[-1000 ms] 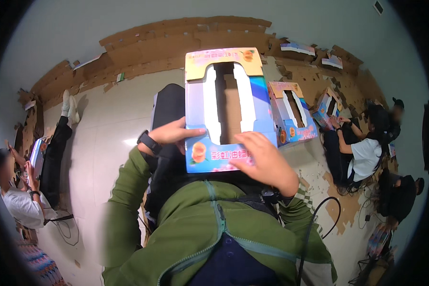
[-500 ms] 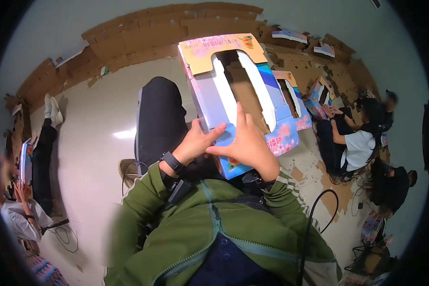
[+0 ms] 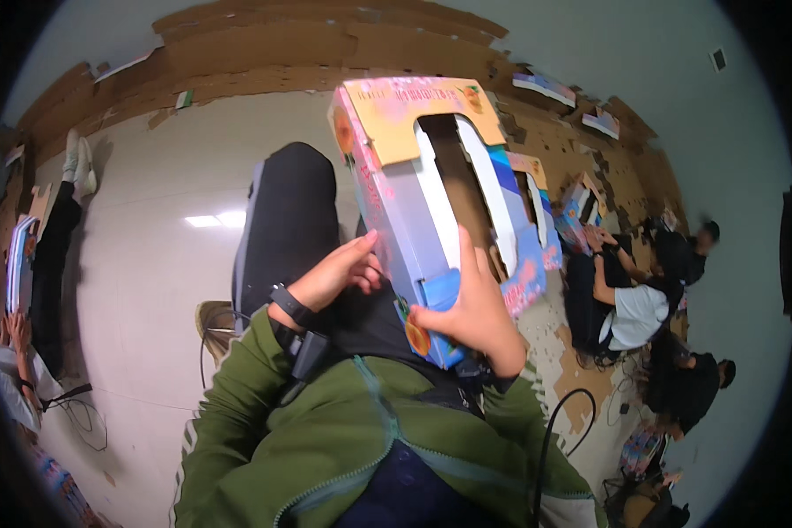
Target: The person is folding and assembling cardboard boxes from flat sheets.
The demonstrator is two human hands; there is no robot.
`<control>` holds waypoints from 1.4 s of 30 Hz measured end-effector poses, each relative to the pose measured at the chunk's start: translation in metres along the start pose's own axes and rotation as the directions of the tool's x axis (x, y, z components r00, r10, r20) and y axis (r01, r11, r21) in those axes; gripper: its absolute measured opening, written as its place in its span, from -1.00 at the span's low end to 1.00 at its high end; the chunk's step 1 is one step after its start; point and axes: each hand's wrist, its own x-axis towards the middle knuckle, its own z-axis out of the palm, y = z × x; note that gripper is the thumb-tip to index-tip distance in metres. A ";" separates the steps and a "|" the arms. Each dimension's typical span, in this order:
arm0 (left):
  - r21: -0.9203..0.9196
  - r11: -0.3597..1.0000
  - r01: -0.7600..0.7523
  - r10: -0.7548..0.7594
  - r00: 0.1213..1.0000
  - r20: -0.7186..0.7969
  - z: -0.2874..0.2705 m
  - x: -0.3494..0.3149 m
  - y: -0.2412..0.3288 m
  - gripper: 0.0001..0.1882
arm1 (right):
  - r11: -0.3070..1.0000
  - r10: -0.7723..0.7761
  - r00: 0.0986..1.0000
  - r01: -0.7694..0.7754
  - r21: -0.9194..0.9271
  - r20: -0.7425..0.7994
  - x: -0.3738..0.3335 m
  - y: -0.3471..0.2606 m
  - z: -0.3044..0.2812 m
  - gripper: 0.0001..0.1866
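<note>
A printed cardboard carton (image 3: 385, 216) in yellow, pink and blue leans over my lap, tilted, its long window opening toward me with white flaps along both sides. My right hand (image 3: 482, 310) grips its near end, thumb over the near left corner and fingers lying along the window's edge. Beside the carton's left side is my left hand (image 3: 339, 271), fingers apart and partly curled, the tips close to the panel; whether they touch it I cannot tell. Just behind its right side stands a second similar carton (image 3: 537, 198).
Torn cardboard sheeting (image 3: 264, 53) lines the far wall and covers floor at the right. A seated person (image 3: 638, 304) at right handles another carton (image 3: 581, 211). Someone at far left has hands (image 3: 16, 333) on a carton. A black cable (image 3: 546, 431) loops by my right side.
My left hand has come off the carton's top and moved to its left side. The carton has turned and tilted, showing more of its left panel. My right hand stays on it.
</note>
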 end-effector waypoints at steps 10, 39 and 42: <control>-0.121 0.937 -0.328 0.310 0.939 -0.147 -0.002 -0.009 0.004 -0.12 | 0.958 -0.244 0.940 0.194 -0.212 -0.239 0.016 -0.026 0.035 0.06; 0.116 0.931 -0.346 0.364 0.907 -0.212 -0.006 -0.009 -0.004 -0.20 | 1.000 0.004 1.000 -0.004 0.022 0.001 0.017 -0.030 0.007 0.02; 0.090 0.935 -0.342 0.353 0.914 -0.199 -0.007 -0.007 -0.005 -0.20 | 0.989 0.072 0.993 -0.060 -0.135 0.091 0.029 -0.031 0.003 -0.06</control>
